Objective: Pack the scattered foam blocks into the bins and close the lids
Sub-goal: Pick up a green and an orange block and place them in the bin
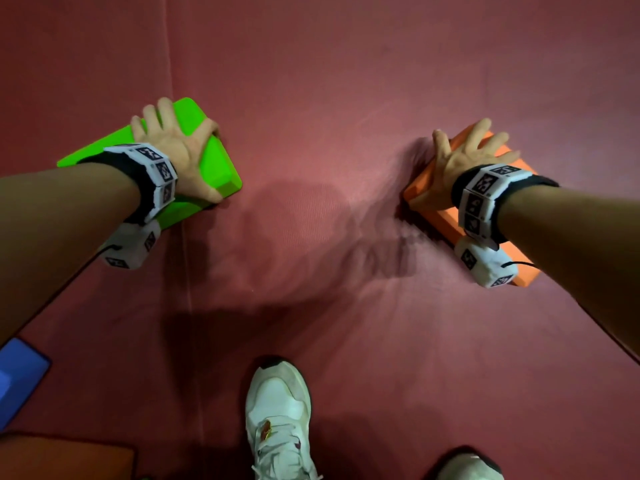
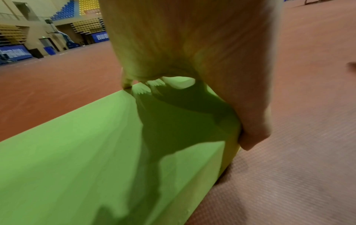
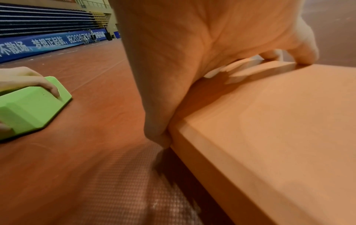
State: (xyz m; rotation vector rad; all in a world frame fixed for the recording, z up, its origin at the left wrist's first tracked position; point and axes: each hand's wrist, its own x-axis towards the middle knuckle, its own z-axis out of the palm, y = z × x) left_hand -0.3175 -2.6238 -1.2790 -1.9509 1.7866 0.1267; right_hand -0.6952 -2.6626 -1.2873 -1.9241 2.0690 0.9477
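Two foam blocks on red floor, one under each hand.
Left hand (image 1: 176, 154) lay over the green block (image 1: 204, 133), thumb and fingers clamped on its opposite edges; block flat on the floor (image 1: 329, 98); right hand (image 1: 460, 161) gripped the orange block (image 1: 440, 220) likewise, thumb hooked over the near-left edge; the two blocks lay well apart; blue block (image 1: 17, 379) at lower left; white shoes (image 1: 277, 420) at the bottom edge; wrist bands (image 1: 152, 174) with printed markers on both arms.
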